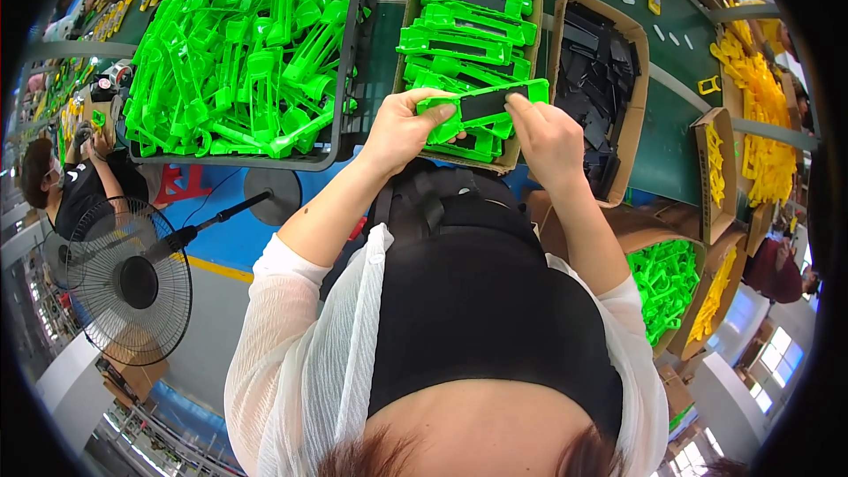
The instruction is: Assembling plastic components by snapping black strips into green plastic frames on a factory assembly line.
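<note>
Both hands occupied; left hand (402, 131) pinches the left end of a green plastic housing (535, 91), thumb on top; right hand (549, 141) has its fingers at the right end of the dark strip (482, 106) lying in it; housing is raised over the near part of a carton (511, 156) of similar housings; judged light, fairly stiff, smooth, thin walls liable to flex; best held by its 2 ends; left of the carton, black crate (238, 159) heaped with green parts (256, 53); right of it, box (637, 106) of black strips (592, 71); farther right, beyond the table (671, 163), yellow parts (760, 106); housing's underside and some fingertips hidden; strip flush or not, cannot tell; carton's far end cut off.
</note>
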`<state>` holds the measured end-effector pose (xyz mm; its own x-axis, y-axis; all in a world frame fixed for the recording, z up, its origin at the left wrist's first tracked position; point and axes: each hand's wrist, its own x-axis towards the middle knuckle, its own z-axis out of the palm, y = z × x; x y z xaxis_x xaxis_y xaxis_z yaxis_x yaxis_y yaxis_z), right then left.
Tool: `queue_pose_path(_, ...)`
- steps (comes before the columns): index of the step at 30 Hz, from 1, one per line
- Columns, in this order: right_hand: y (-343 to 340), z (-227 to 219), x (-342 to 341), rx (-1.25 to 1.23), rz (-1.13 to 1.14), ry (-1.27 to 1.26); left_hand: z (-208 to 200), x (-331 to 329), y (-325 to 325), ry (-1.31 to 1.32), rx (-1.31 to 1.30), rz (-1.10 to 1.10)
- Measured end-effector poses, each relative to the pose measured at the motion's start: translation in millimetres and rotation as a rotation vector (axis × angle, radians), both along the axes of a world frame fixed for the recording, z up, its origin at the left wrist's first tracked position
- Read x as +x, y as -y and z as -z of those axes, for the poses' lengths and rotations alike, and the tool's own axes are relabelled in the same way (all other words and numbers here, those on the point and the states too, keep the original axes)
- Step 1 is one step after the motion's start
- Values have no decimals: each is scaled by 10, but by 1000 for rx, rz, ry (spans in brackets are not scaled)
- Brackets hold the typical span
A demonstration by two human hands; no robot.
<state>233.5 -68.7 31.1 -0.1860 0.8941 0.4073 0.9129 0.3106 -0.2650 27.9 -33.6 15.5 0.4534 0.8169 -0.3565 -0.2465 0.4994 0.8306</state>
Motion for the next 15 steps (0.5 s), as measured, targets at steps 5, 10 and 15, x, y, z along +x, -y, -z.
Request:
queue_pose_path(5,35,11,34,-3,-11,-179,-21,-35,-16,-51,-26,5)
queue_pose_path(10,17,9,-13,-42,70,-97,3,-60,-30,-8,-5,17)
queue_pose_path(15,-27,25,-13,-8,18,-9,-8,-36,-31,-2,11,7)
